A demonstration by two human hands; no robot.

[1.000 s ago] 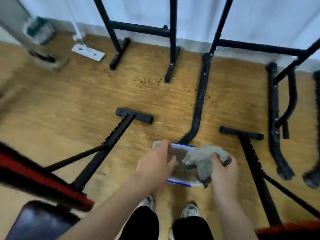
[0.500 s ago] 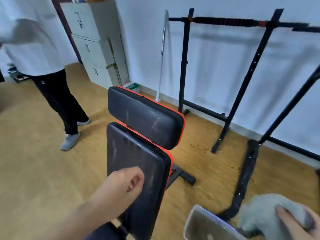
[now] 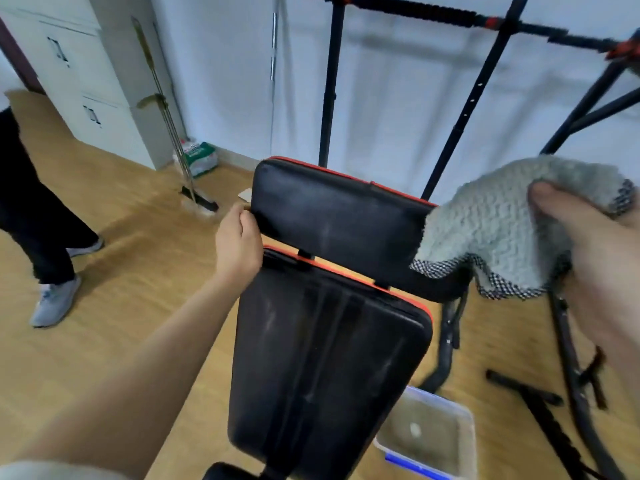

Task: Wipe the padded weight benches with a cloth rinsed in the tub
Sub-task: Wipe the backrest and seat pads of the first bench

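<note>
While the wide lens is smearing the edges, I am seeing the right hand [image 3: 595,271] closest to me, running off the right border so that the wrist is cut away. Its thumb is pressing down on a fluffy grey cloth with a black-and-white checked hem [image 3: 485,230]. The fingers are hiding beneath the fabric, so I am reading it as a pinch. The cloth is hanging in the air, and its left edge is overlapping the right end of the upper pad, though I cannot tell whether it is touching.

Down by the lower edge, a clear rectangular plastic tub with a blue rim strip [image 3: 440,398] is sitting on the wooden floor just right of the bench. Its near corner is being cropped, and its contents are looking murky.

The long black padded lower cushion with red piping [image 3: 325,358] is filling the middle, dull streaks showing on it. Beyond it, the left hand [image 3: 239,242] is gripping the left edge of the shorter black upper cushion [image 3: 332,216]; its fingers are curling round the rim, tips out of sight.

Farther off, a black steel rack [image 3: 450,150] is standing against the white wall, its top bar blurred. At the left, a broom [image 3: 199,199] is leaning by a white cabinet [image 3: 86,81], and another person's dark-trousered legs [image 3: 34,220] are being cut off at the frame.
</note>
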